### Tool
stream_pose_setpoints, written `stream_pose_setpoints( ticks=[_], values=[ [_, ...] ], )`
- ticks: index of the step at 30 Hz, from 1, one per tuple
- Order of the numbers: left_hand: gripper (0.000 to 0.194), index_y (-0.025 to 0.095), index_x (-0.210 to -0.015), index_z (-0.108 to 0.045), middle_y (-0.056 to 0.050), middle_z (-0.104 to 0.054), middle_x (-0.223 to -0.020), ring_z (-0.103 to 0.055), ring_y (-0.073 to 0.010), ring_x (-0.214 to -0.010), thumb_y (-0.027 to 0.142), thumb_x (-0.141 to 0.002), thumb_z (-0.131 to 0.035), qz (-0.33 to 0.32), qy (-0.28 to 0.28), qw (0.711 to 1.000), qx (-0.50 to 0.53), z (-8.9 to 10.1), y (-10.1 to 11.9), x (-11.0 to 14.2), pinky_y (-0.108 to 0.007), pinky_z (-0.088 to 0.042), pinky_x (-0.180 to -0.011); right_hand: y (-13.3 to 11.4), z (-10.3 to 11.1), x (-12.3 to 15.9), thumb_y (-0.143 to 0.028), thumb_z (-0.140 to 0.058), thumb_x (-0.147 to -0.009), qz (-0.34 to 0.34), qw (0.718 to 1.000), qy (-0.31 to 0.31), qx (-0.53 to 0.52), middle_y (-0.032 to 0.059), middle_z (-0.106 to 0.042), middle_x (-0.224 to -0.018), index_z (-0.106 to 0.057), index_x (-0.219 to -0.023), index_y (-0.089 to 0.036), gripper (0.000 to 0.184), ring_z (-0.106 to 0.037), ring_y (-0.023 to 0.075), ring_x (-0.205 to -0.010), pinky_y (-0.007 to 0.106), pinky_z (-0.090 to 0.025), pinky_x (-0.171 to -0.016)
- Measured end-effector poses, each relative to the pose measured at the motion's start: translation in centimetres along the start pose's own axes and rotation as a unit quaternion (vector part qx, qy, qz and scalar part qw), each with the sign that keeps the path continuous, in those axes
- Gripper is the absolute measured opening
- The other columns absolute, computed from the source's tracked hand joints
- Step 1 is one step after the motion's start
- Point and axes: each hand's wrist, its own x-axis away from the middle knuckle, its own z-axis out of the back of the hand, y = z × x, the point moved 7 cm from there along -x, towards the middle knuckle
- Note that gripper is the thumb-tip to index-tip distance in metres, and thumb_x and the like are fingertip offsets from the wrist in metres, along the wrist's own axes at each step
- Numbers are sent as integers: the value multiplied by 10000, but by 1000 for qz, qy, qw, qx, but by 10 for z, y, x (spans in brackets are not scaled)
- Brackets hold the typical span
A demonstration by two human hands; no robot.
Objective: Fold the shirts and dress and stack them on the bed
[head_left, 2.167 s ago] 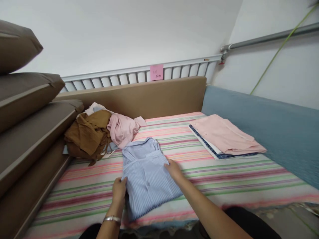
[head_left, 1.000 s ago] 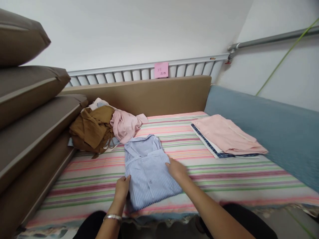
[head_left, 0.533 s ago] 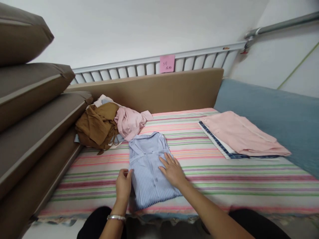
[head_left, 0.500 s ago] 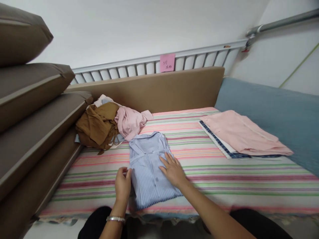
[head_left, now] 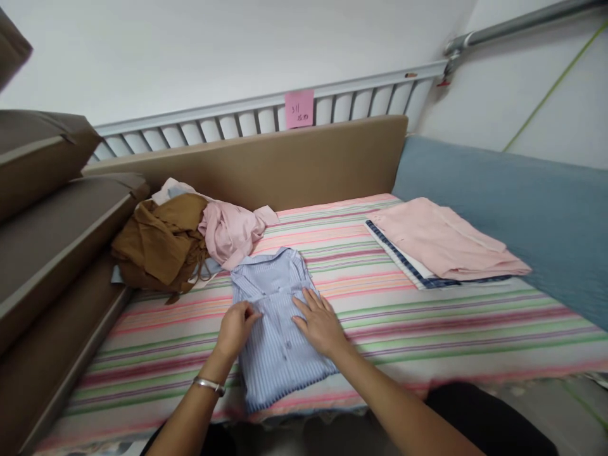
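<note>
The grip of the left hand (head_left: 235, 328) is curled narrow at the left edge of a folded, blue-and-white striped shirt (head_left: 273, 364); whether cloth is pinched between the fingertips cannot be told. A silver bangle (head_left: 209, 385) is worn on the left wrist. The right hand (head_left: 322, 324) is held wide, its fingers spread flat on the shirt's right side. The shirt is laid on a striped sheet (head_left: 380, 323), its collar turned away from the person and its lower edge set near the sheet's front edge.

Beyond the collar, to the left, a crumpled pink garment (head_left: 232, 231) is heaped against a brown garment (head_left: 161, 237). Well apart to the right, a folded pale pink garment (head_left: 441, 237) is stacked on navy checked cloth (head_left: 396, 253). The sheet is bordered by stacked brown cushions (head_left: 61, 206), a brown padded panel (head_left: 294, 161) and a blue panel (head_left: 498, 190). Behind, a pink note (head_left: 299, 109) is fixed to a white radiator (head_left: 237, 125).
</note>
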Motion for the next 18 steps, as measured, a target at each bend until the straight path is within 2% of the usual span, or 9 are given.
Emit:
stream_pose_setpoints(
  ticks=[3,7,10,12,14,16,18],
  values=[
    [130,219,-738,-535,17,-569,-632,-524,-148,-605,333,-800,-552,0,-20,1000,-11,-8,-2,-5,-235,-306,-586,1,0,0,-504,-372,-896,-1,1000,3,-3,58,-283,-1481,-410,-1351,-305,498,-199,226,-1374,440,-138,-1105],
    [119,223,-762,-542,3,-584,-633,-554,-168,-622,333,-800,-568,26,-30,999,-32,-19,-14,-8,-243,-294,-589,2,2,0,-488,-368,-902,0,1000,-8,-6,53,-282,-1482,-409,-1352,-305,488,-208,223,-1371,433,-148,-1107],
    [108,228,-795,-559,-16,-628,-716,-586,-182,-698,335,-804,-568,36,-32,999,-22,-23,-19,-6,-243,-322,-629,-3,15,0,-452,-414,-891,-14,1000,-15,-5,66,-270,-1486,-436,-1337,-282,479,-192,249,-1375,467,-136,-1105],
    [109,231,-827,-571,-23,-644,-758,-595,-187,-737,336,-799,-574,40,-30,999,-2,-24,-20,-5,-246,-338,-658,-18,27,-1,-427,-428,-887,8,1000,-4,-6,68,-239,-1497,-434,-1341,-269,481,-156,257,-1384,481,-105,-1111],
    [127,230,-852,-582,-26,-649,-774,-594,-187,-756,335,-781,-593,42,-28,998,27,-25,-21,-6,-250,-349,-680,-41,33,-2,-424,-403,-899,68,998,-2,-18,47,-220,-1504,-402,-1360,-278,484,-133,239,-1390,468,-82,-1121],
    [147,224,-855,-592,-19,-644,-748,-585,-180,-735,320,-748,-625,44,-25,997,65,-24,-22,-10,-251,-356,-681,-62,27,-2,-444,-372,-909,124,991,-28,-32,30,-241,-1498,-370,-1377,-293,492,-146,217,-1388,451,-91,-1124],
    [162,210,-826,-600,-1,-623,-674,-564,-162,-664,309,-709,-652,50,-24,992,111,-22,-23,-15,-247,-365,-651,-70,12,-2,-478,-360,-907,142,987,-65,-36,29,-283,-1483,-366,-1377,-298,503,-176,210,-1381,446,-123,-1119]
  ],
)
